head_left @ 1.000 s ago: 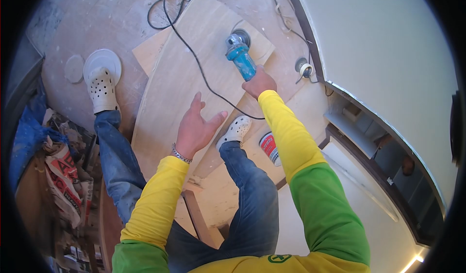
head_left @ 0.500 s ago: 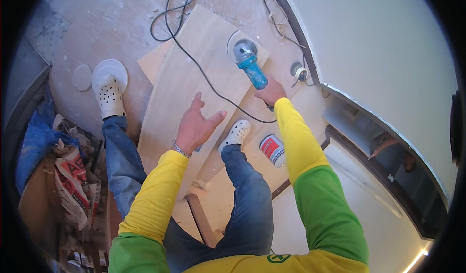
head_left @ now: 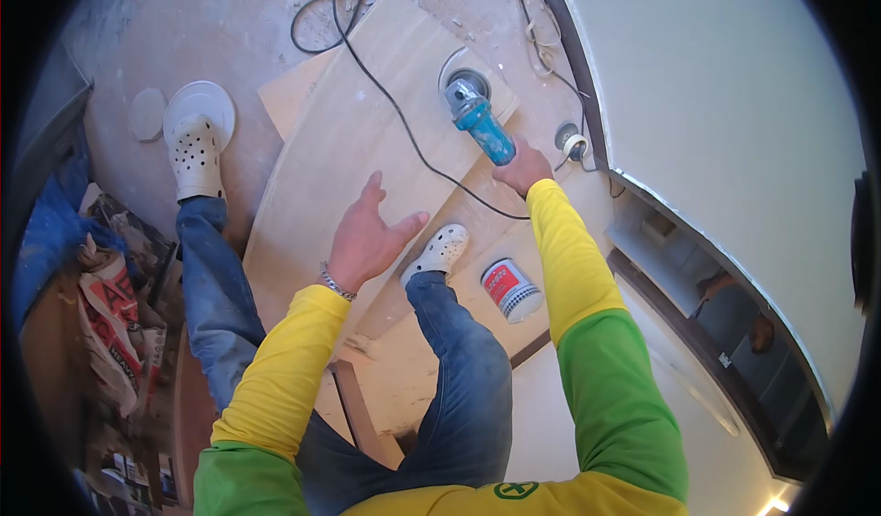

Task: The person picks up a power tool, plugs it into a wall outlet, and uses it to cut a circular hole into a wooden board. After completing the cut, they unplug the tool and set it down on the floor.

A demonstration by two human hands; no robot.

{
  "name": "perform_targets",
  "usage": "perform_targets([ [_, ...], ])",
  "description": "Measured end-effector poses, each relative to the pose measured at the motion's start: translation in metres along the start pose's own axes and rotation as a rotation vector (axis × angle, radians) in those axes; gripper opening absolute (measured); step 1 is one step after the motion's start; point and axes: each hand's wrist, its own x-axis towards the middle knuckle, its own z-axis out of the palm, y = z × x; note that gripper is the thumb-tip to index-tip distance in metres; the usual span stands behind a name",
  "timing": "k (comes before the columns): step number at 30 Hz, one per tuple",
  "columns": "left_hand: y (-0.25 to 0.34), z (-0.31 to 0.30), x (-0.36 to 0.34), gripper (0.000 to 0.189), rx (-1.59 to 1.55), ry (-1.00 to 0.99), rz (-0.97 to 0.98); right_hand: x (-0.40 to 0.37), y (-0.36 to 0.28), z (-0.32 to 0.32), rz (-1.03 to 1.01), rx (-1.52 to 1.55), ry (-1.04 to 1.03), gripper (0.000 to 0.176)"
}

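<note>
My right hand [head_left: 523, 166] is wrapped round the rear of a teal angle grinder [head_left: 487, 133]. The grinder's disc end rests at a round white-rimmed spot near the far right corner of a pale wooden board [head_left: 312, 177]. A black cord [head_left: 395, 103] runs across the board toward my right wrist. Above the middle of the board my left hand [head_left: 365, 241] is spread, thumb and fingers apart, holding nothing. Whether its palm touches the wood cannot be made out.
A red-and-white can [head_left: 511, 289] stands right of my right shoe [head_left: 442, 250]. My left shoe [head_left: 197, 160] is on a white round lid [head_left: 220, 103]. Torn paper bags [head_left: 115, 310] lie at left. A roll of tape [head_left: 575, 146] sits by the curved wall edge.
The view has shifted slightly. The grinder and my right hand sit a little lower and further right in view. My left hand stays spread over the board.
</note>
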Motion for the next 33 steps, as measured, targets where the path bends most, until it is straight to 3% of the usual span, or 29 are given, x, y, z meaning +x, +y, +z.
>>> perform_targets([
  [11,-0.022,0.016,-0.001,0.103,-0.009,0.014,-0.012,0.012,-0.002,0.007,-0.048,-0.087,0.007,0.061],
  [17,-0.02,0.015,-0.003,0.102,-0.025,0.013,-0.025,0.012,-0.01,0.014,-0.011,-0.115,0.019,0.068],
  [19,-0.018,0.014,-0.003,0.102,-0.022,0.017,-0.021,0.012,-0.013,0.01,0.009,-0.134,-0.018,0.077],
  [22,-0.017,0.011,-0.003,0.102,-0.03,0.024,-0.014,0.01,-0.014,0.008,-0.004,-0.177,-0.018,0.069],
  [33,-0.014,0.012,0.001,0.104,-0.028,0.03,-0.012,0.008,-0.022,0.01,0.003,-0.181,-0.023,0.069],
])
